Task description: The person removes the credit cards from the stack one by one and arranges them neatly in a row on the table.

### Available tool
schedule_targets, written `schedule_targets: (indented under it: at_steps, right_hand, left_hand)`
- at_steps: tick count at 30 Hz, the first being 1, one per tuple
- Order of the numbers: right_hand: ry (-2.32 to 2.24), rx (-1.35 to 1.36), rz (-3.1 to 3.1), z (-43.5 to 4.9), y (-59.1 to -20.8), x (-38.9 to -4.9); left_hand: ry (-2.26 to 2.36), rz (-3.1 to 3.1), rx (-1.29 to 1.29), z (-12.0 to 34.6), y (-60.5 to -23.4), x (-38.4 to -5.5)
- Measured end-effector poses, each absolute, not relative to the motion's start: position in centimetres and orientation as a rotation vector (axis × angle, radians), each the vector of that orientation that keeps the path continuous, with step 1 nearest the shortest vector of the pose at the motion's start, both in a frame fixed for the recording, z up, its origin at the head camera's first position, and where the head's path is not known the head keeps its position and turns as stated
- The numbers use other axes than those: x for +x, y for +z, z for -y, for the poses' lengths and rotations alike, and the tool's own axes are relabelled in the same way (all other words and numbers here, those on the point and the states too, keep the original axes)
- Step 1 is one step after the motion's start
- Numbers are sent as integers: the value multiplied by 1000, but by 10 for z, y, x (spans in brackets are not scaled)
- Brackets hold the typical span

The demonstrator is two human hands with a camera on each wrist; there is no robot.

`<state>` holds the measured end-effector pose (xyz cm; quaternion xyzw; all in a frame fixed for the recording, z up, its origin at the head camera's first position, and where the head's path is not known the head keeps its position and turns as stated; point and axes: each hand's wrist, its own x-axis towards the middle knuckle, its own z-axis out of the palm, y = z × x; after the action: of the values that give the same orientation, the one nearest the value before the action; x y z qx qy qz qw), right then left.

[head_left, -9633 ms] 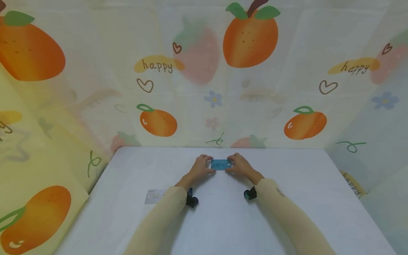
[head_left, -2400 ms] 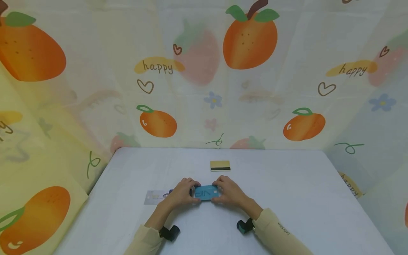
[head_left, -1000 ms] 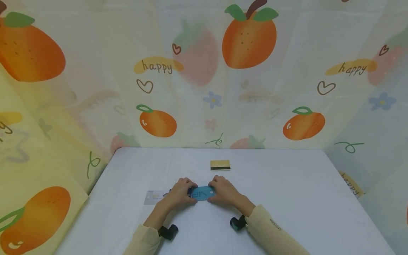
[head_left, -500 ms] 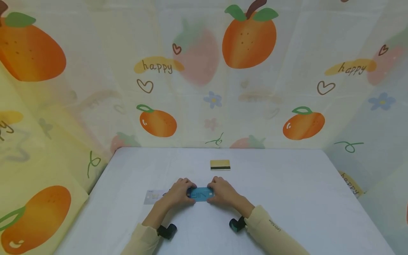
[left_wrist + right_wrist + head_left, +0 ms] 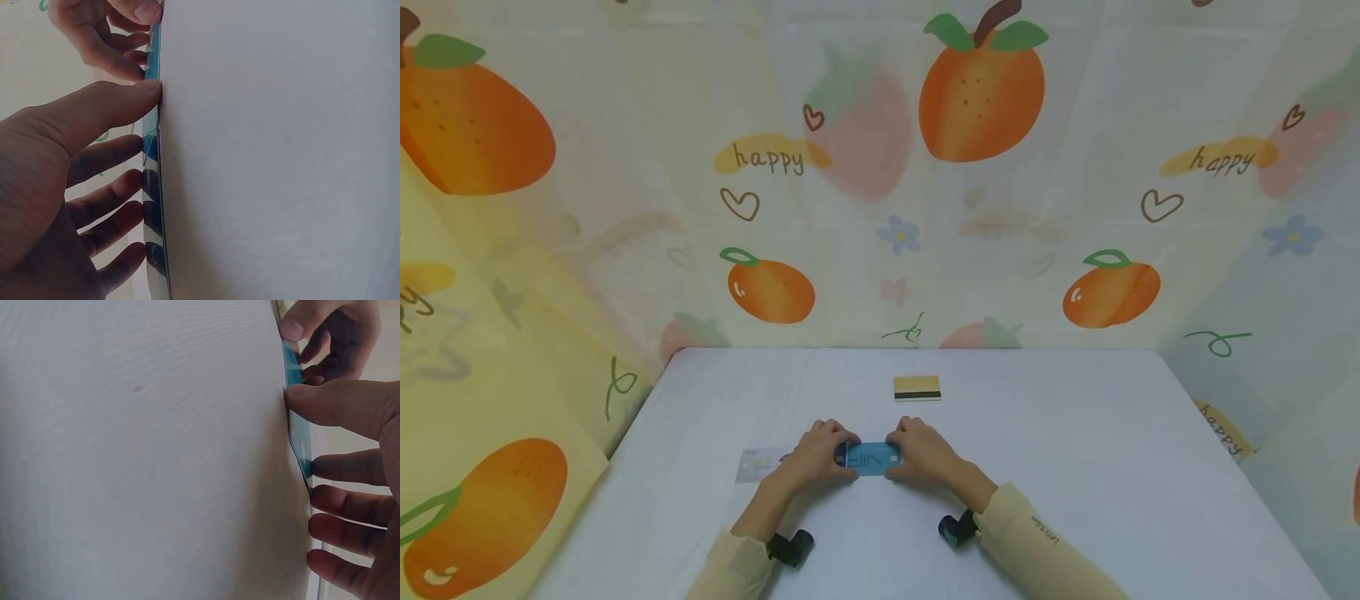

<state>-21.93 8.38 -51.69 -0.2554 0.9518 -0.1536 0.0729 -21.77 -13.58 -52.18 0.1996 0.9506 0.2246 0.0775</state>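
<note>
A light blue card (image 5: 874,458) with large letters and a small chip square lies low over the table, held at both ends. My left hand (image 5: 822,454) pinches its left end, thumb on the near edge and fingertips on the far edge. My right hand (image 5: 927,450) grips the right end the same way. In the left wrist view, the blue card (image 5: 152,119) overlaps a pale card with dark blue shapes (image 5: 152,187), which runs on past my left fingers. A pale grey card (image 5: 755,467) lies to the left, partly hidden behind my left hand.
A gold card with a black stripe (image 5: 917,388) lies farther back on the white table (image 5: 1075,467). A fruit-printed cloth (image 5: 850,275) stands behind the table and along its sides. Each wrist carries a small black camera (image 5: 792,547).
Since the oldest frame, both hands have brought the blue card from the back toward the near left; the gold card now shows at the back. Over the last second, it shifted slightly left.
</note>
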Motion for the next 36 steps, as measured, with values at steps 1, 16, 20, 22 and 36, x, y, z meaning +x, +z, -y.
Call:
schedule_targets:
  at_steps: [1, 16, 20, 22, 36]
  right_hand:
    - [-466, -769, -2860, -84, -517, -219]
    - [-480, -805, -2842, -79, -514, -219]
    - [-484, -791, -2833, -78, -514, -220]
    - [-491, -793, -2835, -78, -514, -220]
    - [-474, -796, -2849, -78, -517, -220]
  left_hand:
    - [672, -2845, 600, 136, -522, -218]
    - [711, -2797, 626, 139, -519, -220]
    - [704, -2794, 615, 139, -519, -219]
    - [708, -2794, 606, 139, -519, -220]
    - [697, -2791, 600, 139, -519, -219]
